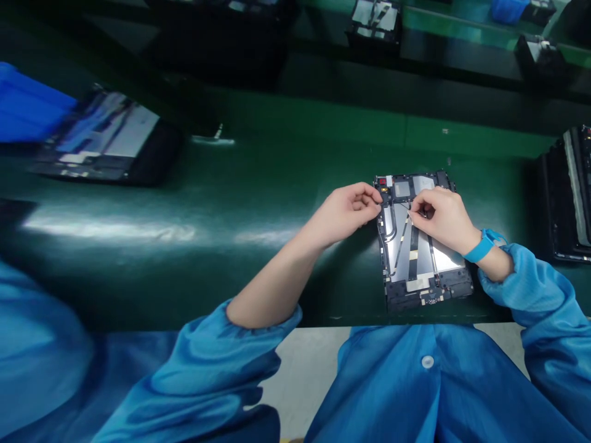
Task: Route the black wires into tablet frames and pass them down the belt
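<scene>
An opened tablet [402, 246] lies on the green bench, its inside facing up, with silver plates, black flex cables and small circuit boards showing. At its upper left edge is my left hand [351, 212], fingers curled and thumb and fingertips against the edge. My right hand [443, 214] is over the upper middle of the tablet, thumb and forefinger pinched together. A thin dark strip [402, 240] runs diagonally up to these fingertips; what they pinch is too small to make out. A blue band [480, 246] circles my right wrist.
At the right edge stands a stack of dark tablet bodies [558, 203]. Another stack of opened tablets [106, 138] sits at left beside a blue bin [32, 104]. A small whitish part [213, 139] lies on the bench [258, 184]. More devices [376, 21] rest on the far shelf. A blue-sleeved person is at left.
</scene>
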Tool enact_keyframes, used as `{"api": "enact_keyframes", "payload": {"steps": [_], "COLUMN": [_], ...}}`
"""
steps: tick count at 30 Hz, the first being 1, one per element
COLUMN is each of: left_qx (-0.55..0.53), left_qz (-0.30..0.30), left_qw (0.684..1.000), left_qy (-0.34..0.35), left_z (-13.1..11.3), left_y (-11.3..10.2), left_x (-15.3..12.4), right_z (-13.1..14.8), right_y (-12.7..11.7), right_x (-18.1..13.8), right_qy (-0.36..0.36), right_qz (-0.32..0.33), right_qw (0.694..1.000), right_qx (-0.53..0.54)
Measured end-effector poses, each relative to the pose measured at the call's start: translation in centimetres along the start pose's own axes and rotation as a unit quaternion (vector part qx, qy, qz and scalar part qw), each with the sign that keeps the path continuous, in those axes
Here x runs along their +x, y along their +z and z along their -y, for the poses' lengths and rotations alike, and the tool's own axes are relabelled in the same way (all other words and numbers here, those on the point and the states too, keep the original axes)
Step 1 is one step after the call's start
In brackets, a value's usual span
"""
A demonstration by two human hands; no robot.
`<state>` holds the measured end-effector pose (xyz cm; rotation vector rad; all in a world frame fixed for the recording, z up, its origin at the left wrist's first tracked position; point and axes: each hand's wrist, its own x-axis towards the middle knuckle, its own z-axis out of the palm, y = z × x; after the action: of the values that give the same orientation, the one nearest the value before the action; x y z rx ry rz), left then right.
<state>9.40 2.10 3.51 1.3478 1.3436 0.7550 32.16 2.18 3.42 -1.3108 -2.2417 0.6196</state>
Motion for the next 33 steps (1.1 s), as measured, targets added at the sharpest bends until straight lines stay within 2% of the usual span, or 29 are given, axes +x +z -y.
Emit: {"api": "enact_keyframes", "payload": {"steps": [6, 13, 16, 22, 27, 33], "left_qx": [0.011, -0.025, -0.039, -0.072, 0.006, 0.17], "left_qz": [0.048, 0.085, 0.075, 0.007, 0.024, 0.04], "left_qw": [0.999, 0.996, 0.996, 0.997, 0.998, 0.983], "left_qy": [-0.017, -0.019, -0.026, -0.042, -0.063, -0.052], "left_z": [-0.5, -0.4, -0.3, -0.1, -1.4, -3.8], "left_y": [-0.5, -1.4, -1.2, 0.1, -0.3, -0.7], "left_x": [0.3, 0.7, 0.8, 0.3, 0.3, 0.8], "right_z": [-0.2, -0.6, -0.8, -0.9, -1.0, -1.3], "right_y": [0.1, 0.4, 0.5, 0.7, 0.9, 1.0], "right_x": [0.1, 0.1, 0.1, 0.2, 0.2, 0.0], "right_qy": [0.0, -0.017, -0.031, -0.034, -0.04, -0.051], "right_qz": [-0.008, -0.026, -0.033, -0.03, -0.039, -0.05], "right_qw": [0.999, 0.998, 0.996, 0.996, 0.995, 0.994], "right_qx": [0.038, 0.059, 0.072, 0.076, 0.081, 0.08]}}
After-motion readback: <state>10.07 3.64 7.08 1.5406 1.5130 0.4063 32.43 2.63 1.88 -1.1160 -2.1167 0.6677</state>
